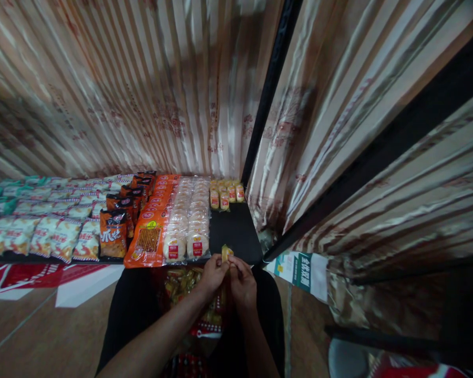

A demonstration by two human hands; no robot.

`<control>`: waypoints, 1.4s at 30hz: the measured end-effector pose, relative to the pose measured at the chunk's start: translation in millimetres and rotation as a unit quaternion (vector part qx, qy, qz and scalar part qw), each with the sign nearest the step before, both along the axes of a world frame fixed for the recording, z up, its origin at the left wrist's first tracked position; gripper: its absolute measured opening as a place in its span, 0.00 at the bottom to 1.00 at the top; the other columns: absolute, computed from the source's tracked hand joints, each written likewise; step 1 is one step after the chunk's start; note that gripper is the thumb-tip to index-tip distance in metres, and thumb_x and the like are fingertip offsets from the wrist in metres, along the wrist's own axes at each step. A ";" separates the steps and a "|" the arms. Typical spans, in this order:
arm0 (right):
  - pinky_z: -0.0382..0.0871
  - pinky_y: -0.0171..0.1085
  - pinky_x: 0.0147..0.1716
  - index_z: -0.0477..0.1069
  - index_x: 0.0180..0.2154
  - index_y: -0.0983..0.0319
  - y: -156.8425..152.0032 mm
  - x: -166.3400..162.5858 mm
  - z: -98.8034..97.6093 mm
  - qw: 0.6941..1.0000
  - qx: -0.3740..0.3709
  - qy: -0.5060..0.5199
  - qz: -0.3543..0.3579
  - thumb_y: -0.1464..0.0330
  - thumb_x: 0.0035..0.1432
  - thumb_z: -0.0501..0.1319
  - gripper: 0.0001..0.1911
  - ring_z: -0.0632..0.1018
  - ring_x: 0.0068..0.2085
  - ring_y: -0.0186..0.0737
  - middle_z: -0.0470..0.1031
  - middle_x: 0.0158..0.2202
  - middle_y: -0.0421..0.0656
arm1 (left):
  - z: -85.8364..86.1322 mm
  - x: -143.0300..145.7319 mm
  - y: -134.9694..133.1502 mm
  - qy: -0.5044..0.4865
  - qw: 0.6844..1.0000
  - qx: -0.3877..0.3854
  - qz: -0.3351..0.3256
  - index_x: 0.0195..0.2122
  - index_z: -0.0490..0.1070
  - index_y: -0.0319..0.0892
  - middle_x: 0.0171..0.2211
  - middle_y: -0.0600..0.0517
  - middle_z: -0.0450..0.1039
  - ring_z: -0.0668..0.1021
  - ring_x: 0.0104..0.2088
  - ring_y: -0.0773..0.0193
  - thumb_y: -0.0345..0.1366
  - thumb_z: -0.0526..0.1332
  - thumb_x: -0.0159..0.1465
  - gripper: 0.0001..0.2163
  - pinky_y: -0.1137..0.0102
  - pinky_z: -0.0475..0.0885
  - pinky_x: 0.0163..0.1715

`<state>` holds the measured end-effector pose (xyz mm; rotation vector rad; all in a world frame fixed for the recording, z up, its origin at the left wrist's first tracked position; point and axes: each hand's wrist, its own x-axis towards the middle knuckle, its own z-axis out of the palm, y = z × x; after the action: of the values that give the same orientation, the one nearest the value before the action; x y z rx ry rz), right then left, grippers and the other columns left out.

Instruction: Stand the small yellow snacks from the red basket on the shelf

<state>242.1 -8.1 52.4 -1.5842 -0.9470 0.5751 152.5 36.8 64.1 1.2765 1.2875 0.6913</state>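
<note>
Between the fingertips of both my hands is a small yellow-wrapped snack point(227, 252), just over the front edge of the black shelf point(236, 226). My left hand point(214, 272) pinches it from the left, and my right hand point(242, 278) closes on it from the right. Below, between my legs, an opened red bag holds many similar yellow-wrapped snacks point(183, 281). More of these yellow packets point(224, 197) stand in short rows at the back right of the shelf. Beside them run two rows of round white cakes point(197, 244) in clear wrappers.
Left along the shelf are orange bags of sticks point(147, 241), dark orange snack bags point(113, 233) and white snack bags point(65, 239). A striped curtain point(173, 94) hangs behind. A black post point(268, 94) rises at the shelf's right corner; a printed sheet point(303, 273) lies on the floor.
</note>
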 end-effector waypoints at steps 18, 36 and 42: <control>0.69 0.44 0.48 0.77 0.34 0.60 1.8 11.2 -17.6 0.998 -0.032 0.056 0.011 0.59 0.50 0.57 0.16 0.77 0.43 0.45 0.77 0.39 0.48 | -4.6 4.3 1.4 0.039 0.998 -0.017 0.035 0.34 0.70 0.37 0.31 0.48 0.74 0.74 0.33 0.63 0.31 0.53 0.57 0.08 0.71 0.68 0.35; 0.72 0.36 0.39 0.76 0.38 0.58 3.9 17.2 0.2 0.997 -0.034 0.067 0.022 0.58 0.52 0.58 0.15 0.79 0.40 0.42 0.80 0.38 0.43 | 21.6 18.6 1.3 -0.026 0.991 -0.080 0.105 0.39 0.65 0.39 0.29 0.52 0.72 0.74 0.29 0.67 0.27 0.52 0.57 0.09 0.75 0.68 0.31; 0.72 0.36 0.39 0.76 0.39 0.58 10.4 20.2 6.3 1.000 -0.007 0.015 0.016 0.59 0.55 0.55 0.15 0.79 0.38 0.40 0.80 0.37 0.43 | 27.0 22.5 9.5 -0.008 0.996 -0.011 0.087 0.34 0.67 0.40 0.32 0.51 0.73 0.74 0.34 0.65 0.28 0.53 0.57 0.06 0.73 0.68 0.37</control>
<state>262.4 2.3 58.7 -1.5705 -0.9488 0.6280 174.9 46.3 91.1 1.1476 1.4004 0.8047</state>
